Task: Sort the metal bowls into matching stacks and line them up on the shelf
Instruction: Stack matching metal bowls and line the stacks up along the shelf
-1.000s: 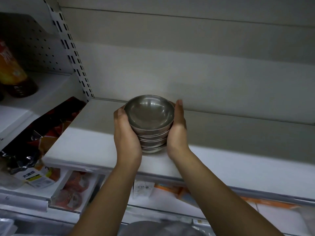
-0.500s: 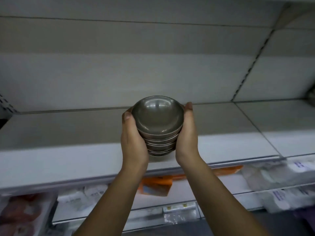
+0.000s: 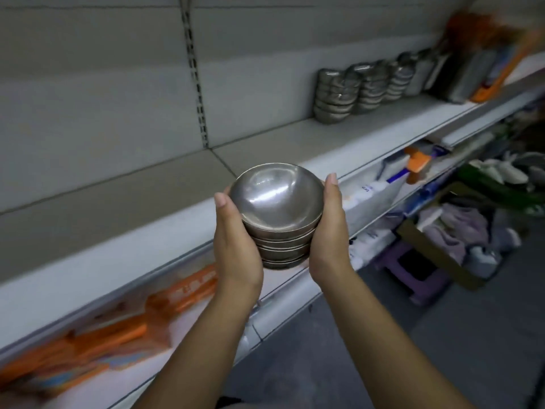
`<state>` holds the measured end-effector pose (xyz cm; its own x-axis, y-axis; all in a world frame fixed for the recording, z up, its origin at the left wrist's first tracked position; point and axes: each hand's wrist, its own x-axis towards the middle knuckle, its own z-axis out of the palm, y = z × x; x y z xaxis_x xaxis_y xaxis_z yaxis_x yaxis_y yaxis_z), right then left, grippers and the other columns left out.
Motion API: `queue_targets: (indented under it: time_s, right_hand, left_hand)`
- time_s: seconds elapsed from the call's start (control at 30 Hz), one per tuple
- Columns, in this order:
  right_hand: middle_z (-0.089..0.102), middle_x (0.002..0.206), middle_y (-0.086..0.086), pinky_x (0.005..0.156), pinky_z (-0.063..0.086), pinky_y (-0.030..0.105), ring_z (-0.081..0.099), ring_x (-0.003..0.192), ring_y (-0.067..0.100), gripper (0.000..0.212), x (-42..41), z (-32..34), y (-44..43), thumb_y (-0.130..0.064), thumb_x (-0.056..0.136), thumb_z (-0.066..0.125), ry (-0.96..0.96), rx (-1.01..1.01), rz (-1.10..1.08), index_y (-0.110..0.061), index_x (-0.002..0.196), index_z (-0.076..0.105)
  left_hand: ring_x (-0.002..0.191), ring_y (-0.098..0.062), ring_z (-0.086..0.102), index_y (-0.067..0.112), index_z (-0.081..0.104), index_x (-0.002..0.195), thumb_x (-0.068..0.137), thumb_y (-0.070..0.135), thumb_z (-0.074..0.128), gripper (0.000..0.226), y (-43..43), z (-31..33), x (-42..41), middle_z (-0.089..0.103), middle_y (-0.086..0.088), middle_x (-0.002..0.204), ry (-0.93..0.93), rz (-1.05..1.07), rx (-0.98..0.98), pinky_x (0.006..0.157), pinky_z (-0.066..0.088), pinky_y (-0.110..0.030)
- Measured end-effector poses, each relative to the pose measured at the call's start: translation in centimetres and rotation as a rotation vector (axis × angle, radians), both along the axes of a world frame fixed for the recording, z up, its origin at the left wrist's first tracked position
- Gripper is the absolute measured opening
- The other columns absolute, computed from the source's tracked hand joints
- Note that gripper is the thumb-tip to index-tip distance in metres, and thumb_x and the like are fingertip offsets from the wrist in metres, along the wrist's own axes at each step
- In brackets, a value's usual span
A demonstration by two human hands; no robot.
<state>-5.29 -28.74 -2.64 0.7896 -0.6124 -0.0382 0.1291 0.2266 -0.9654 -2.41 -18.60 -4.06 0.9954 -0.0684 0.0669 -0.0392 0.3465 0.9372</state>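
Note:
A stack of several small metal bowls (image 3: 277,211) is held between both hands above the front edge of the white shelf (image 3: 124,202). My left hand (image 3: 236,246) grips its left side, thumb up by the rim. My right hand (image 3: 327,231) cups the right side, with the fingers wrapped behind the stack and hidden. Farther right on the same shelf stand other metal bowl stacks (image 3: 334,94) in a row against the back wall.
Flat metal items and an orange package (image 3: 495,63) stand past the bowl stacks at the far right. The lower shelf holds orange packets (image 3: 182,293) and white packages (image 3: 371,196). A purple stool (image 3: 413,270) and a box of cloths (image 3: 454,234) sit on the floor to the right.
The view has swung right along the shelf, bringing the row of bowl stacks into sight. Both hands still hold the stack, now carried just off the shelf's front edge.

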Motion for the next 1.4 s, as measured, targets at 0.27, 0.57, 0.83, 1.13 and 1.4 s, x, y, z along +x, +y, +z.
queue_targets:
  time_s: [0.27,0.57,0.83,1.13,1.4]
  right_hand:
    - [0.077,0.111,-0.006,0.099,0.05,0.035,0.07,0.109,0.007,0.057,-4.4,-0.4,-11.0,-0.072,0.086,0.046,-0.009,0.045,-0.228,-0.03,0.107,0.078]
    - [0.077,0.108,-0.01,0.106,0.048,0.04,0.07,0.106,0.006,0.058,-1.5,-0.3,-20.8,-0.074,0.086,0.043,0.041,0.073,-0.308,-0.033,0.109,0.077]
    - [0.078,0.089,-0.014,0.083,0.053,0.032,0.072,0.096,0.012,0.055,5.6,0.9,-30.8,-0.082,0.08,0.043,0.129,0.086,-0.363,-0.042,0.087,0.08]
    - [0.075,0.1,-0.012,0.071,0.048,0.027,0.066,0.098,0.01,0.061,12.7,1.2,-39.8,-0.079,0.084,0.047,0.134,0.162,-0.329,-0.033,0.115,0.071]
    - [0.065,0.058,-0.033,0.044,0.051,0.014,0.065,0.056,-0.011,0.042,16.5,0.2,-48.4,-0.072,0.089,0.047,0.134,0.085,-0.249,-0.061,0.054,0.066]
  left_hand:
    - [0.124,-0.017,0.065,0.037,0.067,0.126,0.098,0.072,0.022,0.063,-11.2,0.2,-2.1,0.072,0.002,0.128,-0.025,-0.323,0.017,0.11,0.048,-0.051]
    - [0.128,-0.015,0.064,0.033,0.064,0.137,0.092,0.081,0.029,0.075,-20.6,-0.6,3.3,0.07,0.004,0.134,0.099,-0.659,0.084,0.111,0.046,-0.046]
    - [0.136,-0.01,0.055,0.038,0.052,0.147,0.079,0.094,0.039,0.088,-29.6,1.0,11.8,0.062,0.012,0.144,-0.01,-0.784,0.175,0.118,0.037,-0.049]
    - [0.121,-0.008,0.066,0.025,0.051,0.141,0.067,0.06,0.086,0.089,-36.6,1.9,19.2,0.071,0.012,0.127,-0.22,-0.811,0.276,0.095,0.055,-0.025]
    - [0.123,-0.012,0.065,0.026,0.052,0.137,0.058,0.027,0.094,0.09,-43.3,0.4,22.4,0.068,0.005,0.133,-0.282,-0.768,0.319,0.096,0.054,-0.025]
